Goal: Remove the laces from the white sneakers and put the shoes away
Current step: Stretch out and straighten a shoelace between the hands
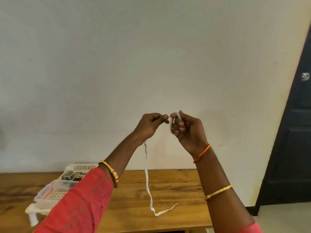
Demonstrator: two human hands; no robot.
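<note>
A: Hands first. State of each?

B: Two hands raised against the wall, nearly meeting. Left hand (150, 124): fingers curled, thumb and forefinger pinching the white lace (147, 175). Right hand (186, 127): fingers curled round a small bundle of the same lace, wound over them; the winding is blurred, turns not countable.

A: Lace count and position?

B: One lace visible. From the right hand's bundle it should cross to the left pinch, but that short span is hard to make out. Below the left hand it hangs toward 6 o'clock, and its free end lies on the tabletop (176, 187), trailing toward 4 o'clock.

A: Sneakers?

B: None in view.

A: Wrists?

B: Two gold bangles, one on each forearm. One orange thread band (202, 153) on the right wrist. Red sleeve (80, 204) on the left arm; only a corner of one at the right, cut off by the bottom edge.

A: Further out?

B: At 8 o'clock from the hands, white plastic trays (50, 195) on the tabletop, stacked or overlapping, apparently two, partly hidden behind the left sleeve; contents small and indistinct, one roll of tape recognisable. At 3 o'clock, one dark door (292, 148) with one metal knob, cut off by the right edge.
</note>
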